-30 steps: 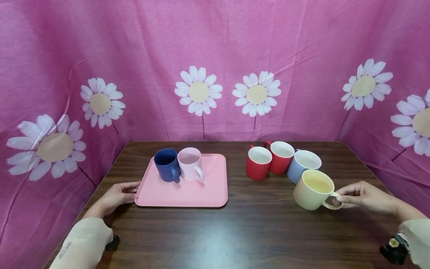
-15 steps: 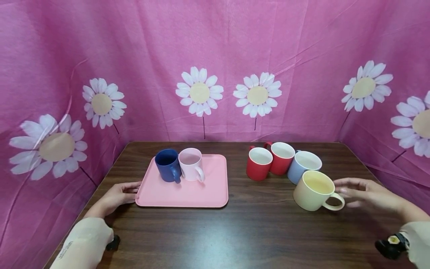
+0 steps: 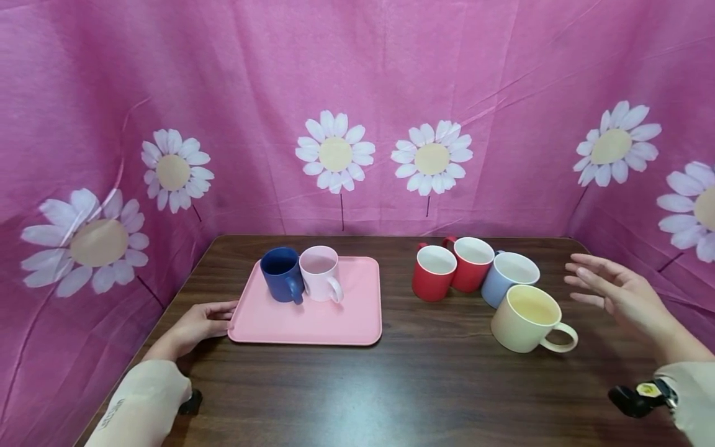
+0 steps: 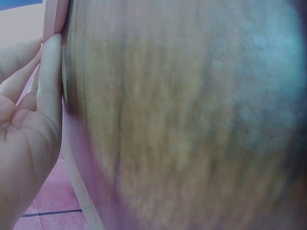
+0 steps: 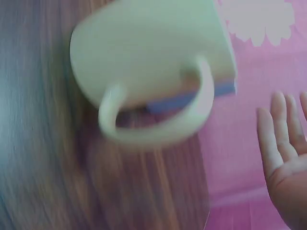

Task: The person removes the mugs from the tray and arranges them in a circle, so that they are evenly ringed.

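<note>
At the left edge of the pink tray (image 3: 304, 326), the left hand (image 3: 192, 326) touches the rim with its fingertips; the left wrist view shows fingers and thumb at the tray's edge (image 4: 53, 19). A dark blue mug (image 3: 281, 276) and a light pink mug (image 3: 319, 275) stand side by side on the tray. The right hand (image 3: 628, 301) is raised to the right of the yellow mug (image 3: 521, 323), fingers extended, holding nothing. In the right wrist view, the hand (image 5: 288, 167) is apart from the yellow mug (image 5: 153, 52), whose handle faces the camera.
Two red mugs (image 3: 432, 276) (image 3: 472, 267) and a light blue mug (image 3: 505, 276) stand behind and left of the yellow mug, on the brown wooden table (image 3: 346, 391). A pink cloth (image 3: 380, 62) with daisies hangs around the back and sides.
The right hand has let go of the yellow mug's handle and moved up and to the right, fingers spread. The yellow mug stays in place on the table. The left hand keeps its place at the tray.
</note>
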### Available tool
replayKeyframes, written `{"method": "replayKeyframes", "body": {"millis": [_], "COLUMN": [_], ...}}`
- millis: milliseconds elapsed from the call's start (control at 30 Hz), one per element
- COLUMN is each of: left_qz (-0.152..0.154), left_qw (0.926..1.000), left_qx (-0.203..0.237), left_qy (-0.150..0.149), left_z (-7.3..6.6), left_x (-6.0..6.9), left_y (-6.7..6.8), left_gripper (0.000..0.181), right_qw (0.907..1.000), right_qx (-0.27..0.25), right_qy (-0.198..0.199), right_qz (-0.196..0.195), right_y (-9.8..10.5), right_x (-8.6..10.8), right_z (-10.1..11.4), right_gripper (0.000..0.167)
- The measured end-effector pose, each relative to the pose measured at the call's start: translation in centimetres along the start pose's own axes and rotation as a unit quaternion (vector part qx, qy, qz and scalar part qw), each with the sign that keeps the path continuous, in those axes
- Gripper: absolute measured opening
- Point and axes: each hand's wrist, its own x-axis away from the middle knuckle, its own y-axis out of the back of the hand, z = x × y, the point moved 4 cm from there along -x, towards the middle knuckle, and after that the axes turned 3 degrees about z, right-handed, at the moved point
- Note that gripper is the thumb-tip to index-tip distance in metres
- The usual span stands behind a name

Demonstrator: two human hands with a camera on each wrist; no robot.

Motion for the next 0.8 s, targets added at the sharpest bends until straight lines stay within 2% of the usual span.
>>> {"method": "replayKeyframes", "body": {"millis": [133, 233, 400, 600, 800], "left_qz": [-0.002, -0.001, 0.001, 0.002, 0.002], "left_qw": [1.0, 1.0, 1.0, 1.0, 1.0], "left_qx": [-0.005, -0.005, 0.001, 0.001, 0.007], "left_qy": [0.002, 0.001, -0.001, -0.005, -0.003], "left_z": [0.1, 0.1, 0.2, 0.1, 0.3], "left_x": [-0.1, -0.1, -0.1, -0.2, -0.1], "left_y": [0.0, 0.0, 0.1, 0.1, 0.1], "left_gripper": [0.06, 0.061, 0.061, 0.06, 0.061], "right_qw": [0.9984, 0.9971, 0.9954, 0.994, 0.9873], "right_qx": [-0.042, -0.033, 0.0, 0.049, 0.113], "right_qy": [0.018, 0.024, 0.011, -0.024, -0.063], "right_qz": [-0.034, -0.063, -0.095, -0.095, -0.092], "right_y": [-1.8, -3.6, -6.8, -10.5, -13.6], "right_x": [-1.2, -2.1, -3.5, -5.0, -6.8], "right_z": [0.3, 0.3, 0.0, -1.0, -2.5], "right_gripper": [0.041, 0.038, 0.032, 0.028, 0.028]}}
